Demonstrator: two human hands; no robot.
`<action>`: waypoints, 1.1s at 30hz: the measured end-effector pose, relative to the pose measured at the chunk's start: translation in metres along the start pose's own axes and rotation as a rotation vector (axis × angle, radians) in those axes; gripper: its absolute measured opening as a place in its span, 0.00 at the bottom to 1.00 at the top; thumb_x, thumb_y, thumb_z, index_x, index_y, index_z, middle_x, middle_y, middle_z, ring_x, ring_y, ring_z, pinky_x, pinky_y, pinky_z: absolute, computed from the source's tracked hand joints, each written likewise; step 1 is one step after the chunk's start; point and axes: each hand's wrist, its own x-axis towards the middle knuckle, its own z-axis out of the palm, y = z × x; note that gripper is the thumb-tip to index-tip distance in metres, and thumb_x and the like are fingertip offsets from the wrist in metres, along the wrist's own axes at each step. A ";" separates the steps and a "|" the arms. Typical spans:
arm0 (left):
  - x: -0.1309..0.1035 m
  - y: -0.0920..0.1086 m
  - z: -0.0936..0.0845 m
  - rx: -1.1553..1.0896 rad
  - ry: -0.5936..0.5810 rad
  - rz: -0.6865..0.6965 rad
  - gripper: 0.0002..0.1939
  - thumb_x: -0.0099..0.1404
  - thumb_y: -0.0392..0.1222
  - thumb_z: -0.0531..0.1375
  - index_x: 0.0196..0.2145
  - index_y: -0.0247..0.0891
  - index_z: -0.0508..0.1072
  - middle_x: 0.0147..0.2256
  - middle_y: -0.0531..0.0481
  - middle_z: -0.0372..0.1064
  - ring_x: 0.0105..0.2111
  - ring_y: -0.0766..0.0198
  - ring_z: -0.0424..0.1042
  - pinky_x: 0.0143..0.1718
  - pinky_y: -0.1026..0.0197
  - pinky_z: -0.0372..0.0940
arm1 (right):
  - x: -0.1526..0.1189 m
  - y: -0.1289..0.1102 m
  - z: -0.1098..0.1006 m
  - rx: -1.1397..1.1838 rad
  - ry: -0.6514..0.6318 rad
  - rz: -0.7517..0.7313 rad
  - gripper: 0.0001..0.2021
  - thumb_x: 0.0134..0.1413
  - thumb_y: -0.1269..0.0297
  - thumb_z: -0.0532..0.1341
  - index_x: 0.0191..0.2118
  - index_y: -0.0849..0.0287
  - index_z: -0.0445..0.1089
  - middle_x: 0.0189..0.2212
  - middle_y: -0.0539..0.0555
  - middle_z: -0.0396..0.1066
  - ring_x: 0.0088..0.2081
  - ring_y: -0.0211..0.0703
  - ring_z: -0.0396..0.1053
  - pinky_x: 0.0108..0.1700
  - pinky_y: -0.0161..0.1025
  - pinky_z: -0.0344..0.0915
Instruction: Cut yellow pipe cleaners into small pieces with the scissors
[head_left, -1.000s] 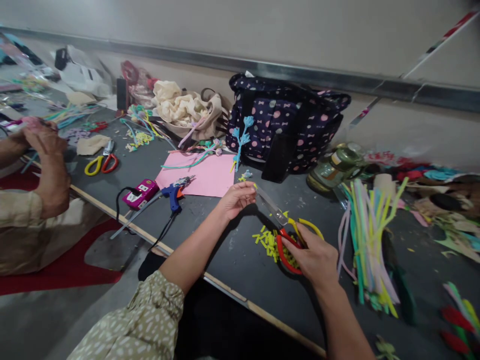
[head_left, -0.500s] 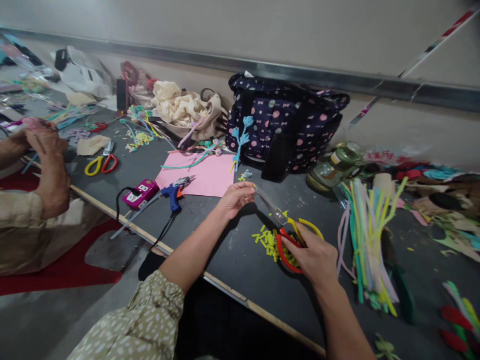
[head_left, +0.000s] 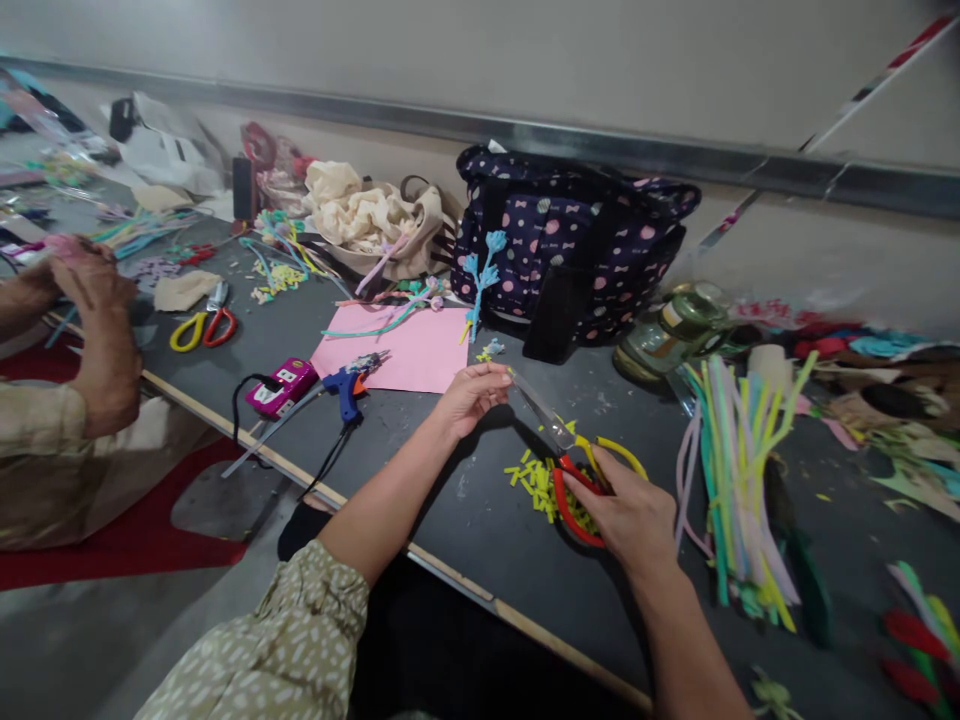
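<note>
My right hand is wrapped round the red and yellow handles of a pair of scissors, whose blades point up and left. At the blade tips my left hand is pinched together on a tiny yellow piece, mostly hidden by the fingers. Under the scissors lies a pile of short yellow cut pieces on the dark table. A bundle of pastel fuzzy stems rests right of my right hand. Beyond my left hand a blue fuzzy stem flower leans against the patterned bag.
A blue glue gun and a purple power socket lie left, near pink paper. A dark patterned bag, a phone and a green jar stand behind. Another person's hands are far left, near other scissors.
</note>
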 end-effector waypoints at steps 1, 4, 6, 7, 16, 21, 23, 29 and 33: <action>0.000 0.000 0.000 -0.004 -0.005 -0.001 0.11 0.44 0.34 0.69 0.27 0.33 0.74 0.20 0.56 0.64 0.20 0.74 0.60 0.29 0.65 0.60 | 0.000 0.000 0.000 0.002 -0.001 0.000 0.22 0.57 0.47 0.57 0.43 0.62 0.73 0.30 0.53 0.76 0.26 0.37 0.72 0.28 0.33 0.59; 0.001 -0.001 0.000 -0.005 -0.011 -0.005 0.10 0.45 0.34 0.69 0.27 0.33 0.74 0.20 0.55 0.65 0.20 0.74 0.60 0.29 0.64 0.59 | 0.000 0.000 -0.001 0.016 -0.004 -0.005 0.22 0.57 0.47 0.57 0.43 0.63 0.72 0.30 0.53 0.77 0.26 0.37 0.72 0.28 0.33 0.59; 0.001 -0.002 -0.001 0.004 -0.005 -0.006 0.10 0.45 0.34 0.69 0.27 0.33 0.74 0.21 0.54 0.66 0.20 0.73 0.61 0.29 0.64 0.59 | 0.001 0.000 -0.002 0.018 -0.007 -0.007 0.22 0.57 0.47 0.56 0.43 0.63 0.72 0.31 0.53 0.77 0.26 0.37 0.72 0.28 0.33 0.59; 0.002 -0.002 -0.002 0.010 -0.002 -0.005 0.11 0.45 0.34 0.69 0.27 0.33 0.74 0.21 0.54 0.66 0.20 0.73 0.62 0.28 0.64 0.59 | 0.001 0.000 -0.002 0.015 -0.009 -0.008 0.22 0.58 0.47 0.56 0.43 0.63 0.72 0.31 0.54 0.77 0.26 0.37 0.72 0.28 0.33 0.59; 0.002 -0.001 -0.001 0.033 0.012 -0.006 0.10 0.44 0.34 0.70 0.27 0.33 0.74 0.21 0.54 0.66 0.20 0.73 0.61 0.28 0.64 0.58 | 0.000 0.000 -0.004 0.030 -0.028 -0.011 0.23 0.59 0.47 0.55 0.44 0.64 0.72 0.31 0.54 0.77 0.25 0.36 0.72 0.28 0.32 0.60; 0.004 -0.003 -0.003 0.030 0.008 -0.022 0.11 0.45 0.34 0.70 0.27 0.33 0.74 0.21 0.54 0.66 0.19 0.74 0.60 0.28 0.64 0.59 | -0.001 0.001 -0.001 0.036 -0.050 -0.003 0.23 0.59 0.47 0.55 0.44 0.63 0.72 0.32 0.54 0.77 0.25 0.36 0.71 0.27 0.33 0.59; 0.005 -0.003 -0.005 0.037 0.015 -0.030 0.11 0.45 0.34 0.70 0.28 0.33 0.74 0.22 0.54 0.67 0.20 0.74 0.60 0.29 0.64 0.59 | -0.003 0.002 0.002 0.027 -0.048 0.019 0.22 0.58 0.47 0.55 0.44 0.62 0.72 0.32 0.54 0.77 0.25 0.37 0.71 0.27 0.33 0.59; 0.006 -0.004 -0.007 0.043 0.005 -0.036 0.14 0.45 0.36 0.70 0.31 0.32 0.74 0.27 0.51 0.72 0.24 0.71 0.68 0.32 0.63 0.64 | 0.000 0.000 0.004 -0.080 -0.139 0.136 0.22 0.54 0.45 0.57 0.47 0.57 0.69 0.32 0.52 0.76 0.28 0.41 0.72 0.27 0.35 0.57; 0.005 -0.003 -0.006 0.016 0.017 -0.038 0.14 0.45 0.34 0.70 0.31 0.33 0.73 0.29 0.49 0.73 0.24 0.71 0.68 0.31 0.64 0.65 | 0.007 -0.006 -0.003 -0.047 -0.270 0.227 0.23 0.51 0.46 0.58 0.46 0.57 0.67 0.27 0.49 0.74 0.28 0.41 0.72 0.25 0.35 0.55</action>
